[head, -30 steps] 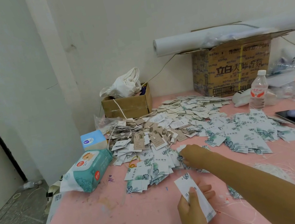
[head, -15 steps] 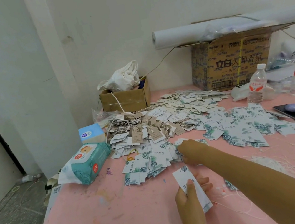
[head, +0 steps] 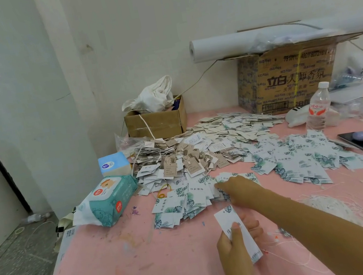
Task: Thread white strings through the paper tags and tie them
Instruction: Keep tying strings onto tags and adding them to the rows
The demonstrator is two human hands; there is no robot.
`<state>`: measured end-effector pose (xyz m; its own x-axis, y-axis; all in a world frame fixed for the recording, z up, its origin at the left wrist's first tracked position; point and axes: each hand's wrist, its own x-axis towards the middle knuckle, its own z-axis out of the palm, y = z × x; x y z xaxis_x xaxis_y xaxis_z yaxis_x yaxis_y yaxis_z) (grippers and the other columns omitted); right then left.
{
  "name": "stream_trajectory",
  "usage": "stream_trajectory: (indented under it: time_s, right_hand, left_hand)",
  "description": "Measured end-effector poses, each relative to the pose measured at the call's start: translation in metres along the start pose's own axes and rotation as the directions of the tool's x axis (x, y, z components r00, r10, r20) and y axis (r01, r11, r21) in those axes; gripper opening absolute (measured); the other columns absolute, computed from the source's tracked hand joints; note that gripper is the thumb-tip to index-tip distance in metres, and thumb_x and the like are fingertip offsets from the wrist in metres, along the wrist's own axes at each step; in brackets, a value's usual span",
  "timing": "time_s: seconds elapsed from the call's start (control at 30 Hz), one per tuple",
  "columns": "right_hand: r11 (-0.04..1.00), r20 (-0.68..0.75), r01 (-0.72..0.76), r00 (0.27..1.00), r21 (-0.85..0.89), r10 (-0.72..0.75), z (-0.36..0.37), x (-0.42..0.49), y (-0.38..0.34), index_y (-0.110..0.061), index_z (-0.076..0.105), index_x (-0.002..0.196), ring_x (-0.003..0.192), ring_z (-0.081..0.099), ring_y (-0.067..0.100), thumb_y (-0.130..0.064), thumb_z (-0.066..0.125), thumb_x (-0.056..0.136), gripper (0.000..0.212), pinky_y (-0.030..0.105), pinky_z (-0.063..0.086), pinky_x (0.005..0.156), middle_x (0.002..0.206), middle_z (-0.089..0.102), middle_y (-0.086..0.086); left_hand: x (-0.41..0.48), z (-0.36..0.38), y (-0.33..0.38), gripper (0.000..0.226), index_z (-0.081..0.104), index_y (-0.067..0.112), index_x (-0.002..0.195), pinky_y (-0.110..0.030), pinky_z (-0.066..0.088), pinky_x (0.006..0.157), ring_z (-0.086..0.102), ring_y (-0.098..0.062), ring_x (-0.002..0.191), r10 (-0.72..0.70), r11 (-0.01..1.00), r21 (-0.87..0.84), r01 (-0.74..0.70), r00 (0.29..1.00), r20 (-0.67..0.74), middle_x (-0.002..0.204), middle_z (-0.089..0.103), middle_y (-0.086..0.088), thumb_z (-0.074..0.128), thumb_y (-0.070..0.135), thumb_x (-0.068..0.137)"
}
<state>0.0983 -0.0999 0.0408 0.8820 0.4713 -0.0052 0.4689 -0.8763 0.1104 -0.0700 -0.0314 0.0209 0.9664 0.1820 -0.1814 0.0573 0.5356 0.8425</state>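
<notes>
Right hand [head: 240,188] has opened flat onto the tag pile [head: 186,200].

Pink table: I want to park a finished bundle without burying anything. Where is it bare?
Barest: the near-left stretch of the table, bordered by the wipes pack, the leaf-print tags and the left hand. A narrower strip lies between the right tag spread and the white strings. Crowded: middle and back, with tags, boxes and bottles.
</notes>
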Motion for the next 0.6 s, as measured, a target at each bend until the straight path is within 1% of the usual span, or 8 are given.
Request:
stream_trajectory:
  time_s: [0.03, 0.1, 0.2, 0.3, 0.33, 0.4, 0.5, 0.6]
  right_hand:
    - [1.0, -0.001, 0.006, 1.0, 0.017, -0.006, 0.0, -0.001, 0.0, -0.02, 0.043, 0.136, 0.11, 0.057, 0.031, 0.002, 0.043, 0.087, 0.054, 0.03, 0.039, 0.072, 0.117, 0.059, 0.015]
    - [0.999, 0.024, 0.012, 1.0, 0.038, -0.013, -0.002, -0.002, 0.002, -0.024, 0.04, 0.141, 0.113, 0.055, 0.031, 0.003, 0.041, 0.088, 0.059, 0.032, 0.044, 0.078, 0.123, 0.057, 0.015]
    - [1.0, 0.079, 0.029, 0.996, 0.01, -0.03, -0.01, 0.001, 0.007, -0.021, 0.046, 0.137, 0.114, 0.054, 0.031, 0.005, 0.04, 0.089, 0.055, 0.033, 0.045, 0.083, 0.125, 0.056, 0.015]
    - [0.996, 0.111, 0.076, 0.991, -0.041, -0.071, -0.018, 0.004, 0.014, -0.016, 0.052, 0.131, 0.106, 0.059, 0.03, 0.005, 0.042, 0.09, 0.047, 0.027, 0.039, 0.075, 0.12, 0.06, 0.015]
    - [0.997, 0.105, 0.074, 0.992, -0.026, -0.07, -0.018, 0.005, 0.016, -0.016, 0.054, 0.131, 0.104, 0.06, 0.03, 0.002, 0.042, 0.093, 0.044, 0.027, 0.039, 0.074, 0.118, 0.062, 0.015]
    - [0.998, 0.077, 0.054, 0.996, 0.021, -0.056, -0.015, 0.002, 0.018, -0.014, 0.055, 0.13, 0.102, 0.06, 0.031, -0.003, 0.042, 0.094, 0.039, 0.03, 0.045, 0.078, 0.116, 0.064, 0.015]
    - [0.999, 0.057, 0.049, 0.997, -0.002, -0.049, -0.01, 0.0, 0.014, -0.006, 0.058, 0.12, 0.098, 0.059, 0.032, -0.008, 0.046, 0.089, 0.033, 0.036, 0.047, 0.079, 0.109, 0.064, 0.017]
    - [0.999, 0.044, 0.052, 0.998, -0.01, -0.052, -0.011, 0.0, 0.012, -0.004, 0.058, 0.112, 0.097, 0.059, 0.032, -0.009, 0.046, 0.088, 0.028, 0.036, 0.047, 0.078, 0.106, 0.063, 0.017]
  left_hand:
    - [0.0, 0.0, 0.0, 0.026, 0.067, 0.004, 0.092, -0.024, 0.055, 0.051, 0.072, -0.017, 0.06, -0.001, 1.0, -0.003, 0.001, 1.0, 0.005, 0.075, 0.076, -0.012, 0.043, 0.008, 0.101]
    - [0.0, 0.0, 0.0, 0.026, 0.068, 0.004, 0.094, -0.024, 0.055, 0.053, 0.072, -0.018, 0.062, 0.005, 1.0, -0.006, -0.004, 1.0, 0.014, 0.076, 0.076, -0.013, 0.043, 0.008, 0.102]
    - [0.001, -0.001, -0.002, 0.026, 0.068, 0.006, 0.095, -0.024, 0.055, 0.053, 0.072, -0.018, 0.062, 0.006, 1.0, 0.009, -0.006, 1.0, 0.006, 0.076, 0.076, -0.012, 0.044, 0.009, 0.102]
    - [0.002, -0.001, -0.002, 0.025, 0.069, 0.005, 0.099, -0.025, 0.055, 0.053, 0.071, -0.022, 0.066, 0.0, 1.0, 0.009, 0.0, 1.0, -0.011, 0.079, 0.076, -0.014, 0.044, 0.009, 0.102]
    - [0.001, -0.001, -0.002, 0.026, 0.069, 0.005, 0.1, -0.025, 0.055, 0.051, 0.071, -0.022, 0.066, -0.001, 1.0, 0.011, 0.001, 1.0, -0.009, 0.08, 0.076, -0.014, 0.044, 0.009, 0.102]
    - [0.0, -0.001, -0.001, 0.026, 0.069, 0.006, 0.098, -0.023, 0.053, 0.049, 0.071, -0.019, 0.062, 0.002, 1.0, 0.0, -0.002, 1.0, -0.002, 0.078, 0.076, -0.013, 0.043, 0.008, 0.102]
    - [0.002, -0.001, -0.001, 0.027, 0.069, 0.007, 0.095, -0.023, 0.053, 0.048, 0.07, -0.018, 0.058, 0.017, 1.0, -0.012, -0.016, 1.0, 0.01, 0.076, 0.075, -0.014, 0.043, 0.006, 0.101]
    - [0.005, -0.004, -0.004, 0.028, 0.069, 0.005, 0.098, -0.024, 0.054, 0.05, 0.07, -0.021, 0.061, 0.029, 0.999, 0.031, -0.031, 0.998, 0.05, 0.079, 0.075, -0.017, 0.042, 0.006, 0.102]
